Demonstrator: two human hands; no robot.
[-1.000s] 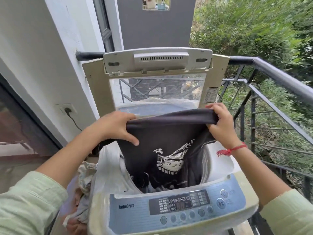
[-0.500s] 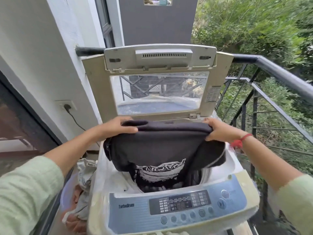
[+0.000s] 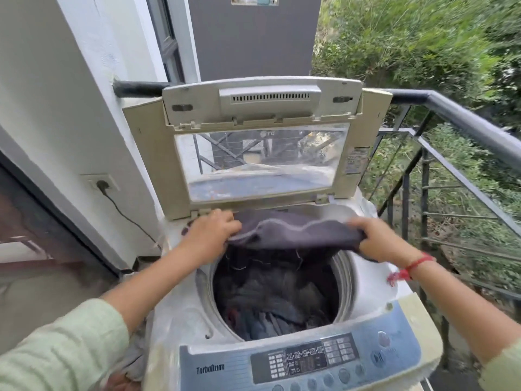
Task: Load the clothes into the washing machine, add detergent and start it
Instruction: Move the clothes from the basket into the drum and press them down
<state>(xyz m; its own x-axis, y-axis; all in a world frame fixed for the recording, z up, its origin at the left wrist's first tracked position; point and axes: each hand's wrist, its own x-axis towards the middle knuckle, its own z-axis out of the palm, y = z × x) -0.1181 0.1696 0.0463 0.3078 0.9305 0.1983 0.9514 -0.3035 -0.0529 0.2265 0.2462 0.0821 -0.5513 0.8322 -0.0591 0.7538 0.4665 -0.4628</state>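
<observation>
My left hand (image 3: 210,235) has its fingers curled over the left edge of the dark grey T-shirt (image 3: 296,232), and my right hand (image 3: 377,239) grips the bunched right end, a red thread bracelet (image 3: 414,265) on that wrist. A second ago I held this shirt high and spread, its white print hanging towards me. Now I have brought it down to the far rim of the round drum opening, where it lies crumpled between my hands with the print out of sight and its lower part dropping inside. Below it the drum already holds a heap of dark and blue clothes (image 3: 276,303). So I judge this piece nearly loaded: I only have to let go and push it in. A few more crumpled pale garments (image 3: 132,359) wait at the near left beside the machine, and detergent and starting are not yet done. The white top-loading washing machine (image 3: 180,306) has its beige lid with a clear window (image 3: 253,153) standing open at the far side, and its blue control panel (image 3: 310,359) lies nearest me. It stands on a balcony: a white wall with a plugged-in socket (image 3: 98,182) to the left, a dark metal railing (image 3: 465,119) to the right, green bushes (image 3: 423,52) beyond.
</observation>
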